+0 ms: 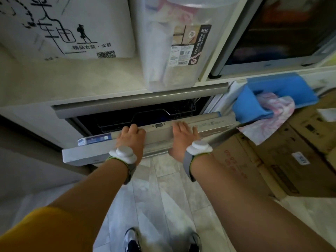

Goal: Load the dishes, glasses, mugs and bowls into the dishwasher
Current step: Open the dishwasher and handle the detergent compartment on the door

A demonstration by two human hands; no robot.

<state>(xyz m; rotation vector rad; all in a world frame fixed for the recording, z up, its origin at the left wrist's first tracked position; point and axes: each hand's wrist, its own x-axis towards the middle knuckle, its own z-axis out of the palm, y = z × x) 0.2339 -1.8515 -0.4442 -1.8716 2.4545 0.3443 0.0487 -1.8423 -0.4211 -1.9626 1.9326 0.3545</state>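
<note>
Two hands: on the top edge of the dishwasher door (163, 140), well apart.
Left hand (131, 138): fingers curled over the edge, gripping it.
Right hand (182, 136): same grip, fingers over the edge.
Door: partly open, tilted outward.
Dishwasher rack (138, 118): dark wire, inside the opening; contents unclear.
Counter (76, 86): above, carrying a rice bucket (180, 42).
Wrists: grey straps with white sensors.

We see a pale grey dishwasher door (101, 155) with a blue sticker (98, 140) at nine o'clock, a bright blue tub (280, 88) holding pink-and-white marbled cloth (272, 113) at two o'clock, brown cartons (272, 160) at three, and a mustard-yellow sleeve (41, 231) at seven.
</note>
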